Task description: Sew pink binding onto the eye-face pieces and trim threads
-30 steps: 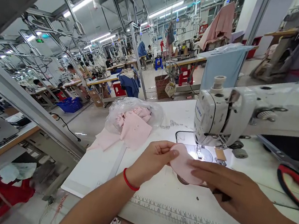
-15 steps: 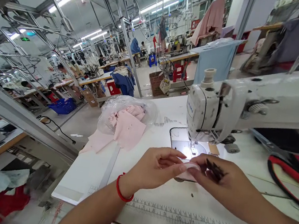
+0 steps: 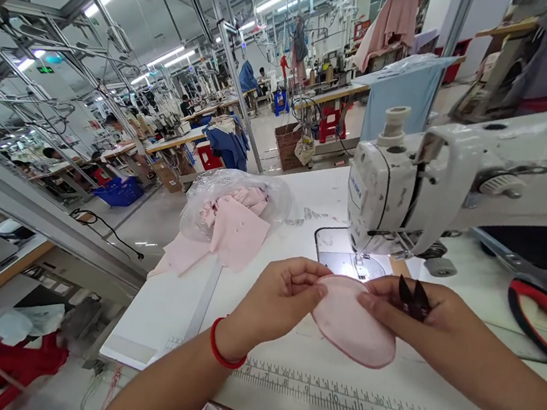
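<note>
The left hand (image 3: 286, 297) pinches the edge of a rounded pink fabric piece (image 3: 351, 323), which lies over the white sewing table (image 3: 159, 311) just in front of the sewing machine (image 3: 381, 185). The right hand (image 3: 421, 312) presses the fabric's upper edge, its curled fingers clasping black thread snips (image 3: 413, 299).

Matt pink cloth pad (image 3: 353, 323), glossy clear plastic bag (image 3: 274, 200), smooth white metal sewing machine (image 3: 381, 185), black metal snips (image 3: 413, 299)
</note>
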Available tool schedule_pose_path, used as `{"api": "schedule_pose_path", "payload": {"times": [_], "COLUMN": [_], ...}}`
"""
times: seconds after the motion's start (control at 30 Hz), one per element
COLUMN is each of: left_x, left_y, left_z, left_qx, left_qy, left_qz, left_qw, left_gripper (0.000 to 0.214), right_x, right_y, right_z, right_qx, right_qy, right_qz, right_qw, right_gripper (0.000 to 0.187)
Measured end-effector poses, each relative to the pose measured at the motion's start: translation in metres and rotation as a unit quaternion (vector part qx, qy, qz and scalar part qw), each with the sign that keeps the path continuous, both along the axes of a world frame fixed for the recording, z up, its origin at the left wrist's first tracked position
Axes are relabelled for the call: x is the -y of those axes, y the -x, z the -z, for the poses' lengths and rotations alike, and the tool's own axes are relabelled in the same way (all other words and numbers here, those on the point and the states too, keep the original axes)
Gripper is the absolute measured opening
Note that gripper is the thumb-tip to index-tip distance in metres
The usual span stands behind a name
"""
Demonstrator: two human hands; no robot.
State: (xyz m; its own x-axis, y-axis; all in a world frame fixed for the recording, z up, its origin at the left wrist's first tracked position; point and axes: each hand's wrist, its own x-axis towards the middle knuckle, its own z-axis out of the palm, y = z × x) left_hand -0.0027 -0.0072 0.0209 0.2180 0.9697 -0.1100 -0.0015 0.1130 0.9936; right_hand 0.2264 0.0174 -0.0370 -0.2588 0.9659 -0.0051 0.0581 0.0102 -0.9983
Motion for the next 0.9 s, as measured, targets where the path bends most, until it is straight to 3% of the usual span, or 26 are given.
{"api": "schedule_pose_path", "payload": {"times": [0.23, 0.47, 0.67, 0.83, 0.9], "left_x": [-0.002, -0.005, -0.005, -0.005, -0.006], "left_y": [0.006, 0.005, 0.001, 0.001, 0.001], "left_z": [0.000, 0.005, 0.011, 0.009, 0.010], "left_qx": [0.005, -0.017, -0.075, -0.100, -0.103], "left_qy": [0.010, 0.019, -0.049, -0.027, -0.014], "left_qz": [0.045, 0.063, -0.007, -0.051, -0.041], "left_qw": [0.999, 0.998, 0.996, 0.993, 0.994], "left_gripper": [0.040, 0.036, 0.025, 0.025, 0.026], "right_x": [-0.005, -0.001, 0.001, -0.007, -0.010], "right_y": [-0.006, 0.000, 0.002, -0.002, -0.002], "right_z": [0.002, -0.001, -0.001, 0.003, 0.003], "right_qx": [0.000, 0.054, 0.071, 0.089, 0.103], "right_qy": [0.004, -0.094, -0.116, -0.133, -0.149], "right_qz": [-0.015, -0.035, -0.018, 0.025, 0.023], "right_qw": [1.000, 0.994, 0.990, 0.987, 0.983], "right_gripper": [0.051, 0.049, 0.047, 0.053, 0.054]}}
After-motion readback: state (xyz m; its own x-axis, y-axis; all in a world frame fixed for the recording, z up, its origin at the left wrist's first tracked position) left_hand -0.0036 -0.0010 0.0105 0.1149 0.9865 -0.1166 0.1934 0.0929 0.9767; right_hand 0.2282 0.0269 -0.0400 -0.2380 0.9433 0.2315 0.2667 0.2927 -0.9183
